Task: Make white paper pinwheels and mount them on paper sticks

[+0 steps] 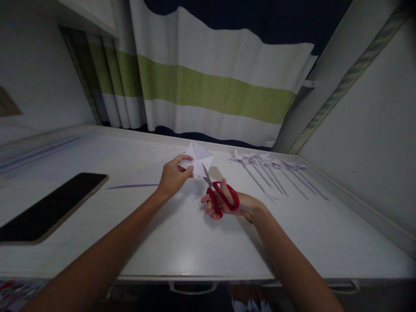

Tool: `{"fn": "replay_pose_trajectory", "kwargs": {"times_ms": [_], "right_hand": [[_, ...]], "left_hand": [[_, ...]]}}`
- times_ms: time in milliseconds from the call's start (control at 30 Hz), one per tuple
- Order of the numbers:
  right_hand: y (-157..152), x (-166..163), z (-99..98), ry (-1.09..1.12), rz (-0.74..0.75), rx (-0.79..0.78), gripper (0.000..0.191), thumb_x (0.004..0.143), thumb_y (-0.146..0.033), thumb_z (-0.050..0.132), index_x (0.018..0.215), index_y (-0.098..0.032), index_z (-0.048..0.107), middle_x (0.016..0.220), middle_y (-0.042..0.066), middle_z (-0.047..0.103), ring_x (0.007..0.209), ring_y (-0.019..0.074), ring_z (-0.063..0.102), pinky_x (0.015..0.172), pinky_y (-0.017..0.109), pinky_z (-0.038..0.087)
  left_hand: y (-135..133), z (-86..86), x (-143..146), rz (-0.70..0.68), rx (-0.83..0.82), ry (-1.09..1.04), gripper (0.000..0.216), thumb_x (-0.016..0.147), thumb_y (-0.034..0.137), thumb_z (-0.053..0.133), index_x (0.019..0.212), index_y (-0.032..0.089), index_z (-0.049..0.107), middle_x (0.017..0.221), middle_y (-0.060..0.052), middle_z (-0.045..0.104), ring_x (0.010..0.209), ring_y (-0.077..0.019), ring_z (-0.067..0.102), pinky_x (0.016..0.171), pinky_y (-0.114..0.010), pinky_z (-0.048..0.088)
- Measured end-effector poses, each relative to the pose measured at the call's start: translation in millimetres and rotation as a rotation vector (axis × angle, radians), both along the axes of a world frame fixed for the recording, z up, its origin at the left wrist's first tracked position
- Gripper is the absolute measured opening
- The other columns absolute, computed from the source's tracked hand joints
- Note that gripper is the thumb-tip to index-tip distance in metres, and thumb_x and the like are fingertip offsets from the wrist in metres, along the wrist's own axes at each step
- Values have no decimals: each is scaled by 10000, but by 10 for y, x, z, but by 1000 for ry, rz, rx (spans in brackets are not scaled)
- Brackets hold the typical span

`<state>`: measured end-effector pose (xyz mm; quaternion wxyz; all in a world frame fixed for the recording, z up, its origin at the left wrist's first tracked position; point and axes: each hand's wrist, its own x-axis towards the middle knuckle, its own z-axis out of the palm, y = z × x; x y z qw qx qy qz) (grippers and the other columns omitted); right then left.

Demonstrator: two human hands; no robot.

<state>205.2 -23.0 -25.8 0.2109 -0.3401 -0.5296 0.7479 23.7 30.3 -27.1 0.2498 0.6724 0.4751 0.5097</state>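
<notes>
My left hand (173, 175) pinches a folded piece of white paper (199, 157) and holds it up above the white desk (182, 242). My right hand (227, 204) grips red-handled scissors (218, 194) with fingers through the loops. The blades point up and away, and their tips reach the paper's lower edge. A flat white sheet (143, 177) lies on the desk just behind my left hand.
A dark tablet (48, 208) lies at the left of the desk. Several white paper pinwheels on thin sticks (276, 171) lie at the back right. Striped curtains (211, 91) hang behind. A wall borders the right side. Drawer handles (191, 287) show at the front edge.
</notes>
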Motion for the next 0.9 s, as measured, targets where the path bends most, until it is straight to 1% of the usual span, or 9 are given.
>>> {"fn": "replay_pose_trajectory", "kwargs": {"times_ms": [200,467,633,900], "right_hand": [[-7,9,19,-12,12,39,750,701,-701,147,954,-91,502,700,81,593,519,93,497,500,234,383],[-5,15,9,-34,-36,17,708,700,-698,206,898,-91,512,595,43,555,469,90,491,430,203,342],[-4,8,17,-63,-66,24,682,699,-695,233,865,-93,508,565,29,543,427,79,475,410,197,332],[-7,-5,27,-93,-78,81,627,711,-687,238,774,-115,489,513,11,523,384,69,449,364,177,289]], "left_hand": [[25,-18,-4,-11,3,-7,261,669,234,538,917,157,560,510,9,597,488,-136,596,474,-195,445],[19,-17,-7,-8,5,-16,261,668,226,534,920,160,560,511,10,596,490,-132,595,475,-189,444],[18,-11,-13,-4,6,-19,265,667,220,533,921,151,562,510,8,594,491,-133,595,477,-192,448],[20,-3,-11,4,-10,-10,265,662,215,542,919,151,564,505,6,593,485,-127,589,469,-182,433]]}}
